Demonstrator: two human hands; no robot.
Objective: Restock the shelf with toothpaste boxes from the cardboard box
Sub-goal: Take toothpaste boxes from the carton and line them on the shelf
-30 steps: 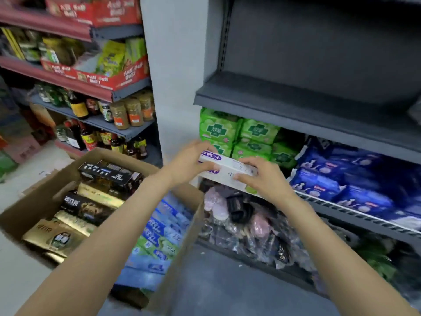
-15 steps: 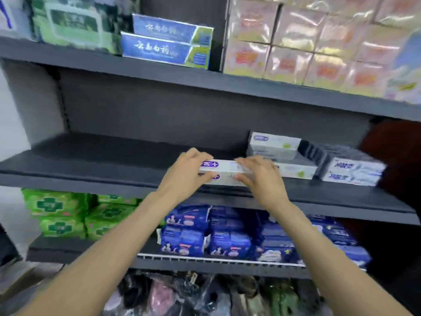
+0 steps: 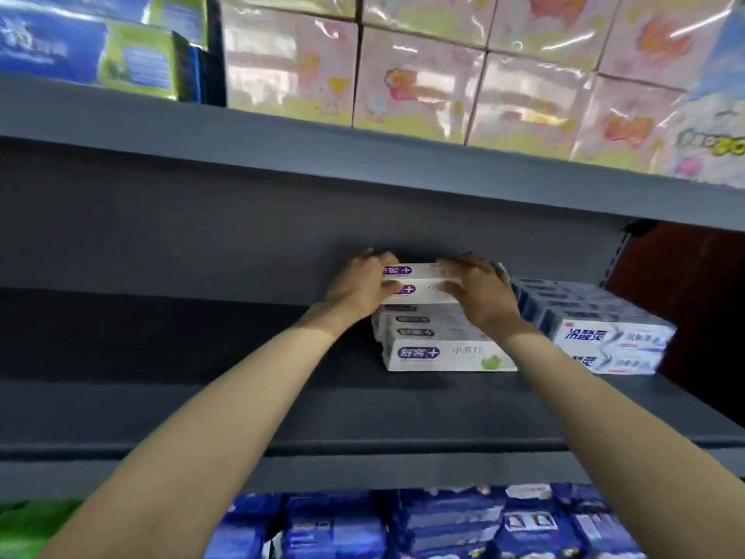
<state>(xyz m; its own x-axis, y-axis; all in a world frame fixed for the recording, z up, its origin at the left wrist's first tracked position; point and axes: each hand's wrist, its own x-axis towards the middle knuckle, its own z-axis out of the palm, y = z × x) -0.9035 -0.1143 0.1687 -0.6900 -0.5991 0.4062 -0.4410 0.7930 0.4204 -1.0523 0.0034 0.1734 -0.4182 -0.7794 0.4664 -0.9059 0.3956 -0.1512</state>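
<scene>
both hands [image 3: 419,290] hold toothpaste box [image 3: 419,285] atop stack [image 3: 439,340].

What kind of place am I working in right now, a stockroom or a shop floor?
Most likely a shop floor aisle: dark grey metal shelving holds retail stock faced outward, rows of white toothpaste boxes, pastel plastic-wrapped tissue packs above and blue wrapped packs below. Both hands grip one white box.

Top shelf is stacked with pink and yellow plastic-wrapped packs [image 3: 419,82], shiny with glare, and there's a blue and green box [image 3: 80,50] off to their left. Down below the grey shelf, a row of blue packets [image 3: 423,526] runs along, with something bright green [image 3: 24,522] at the far left corner.
</scene>
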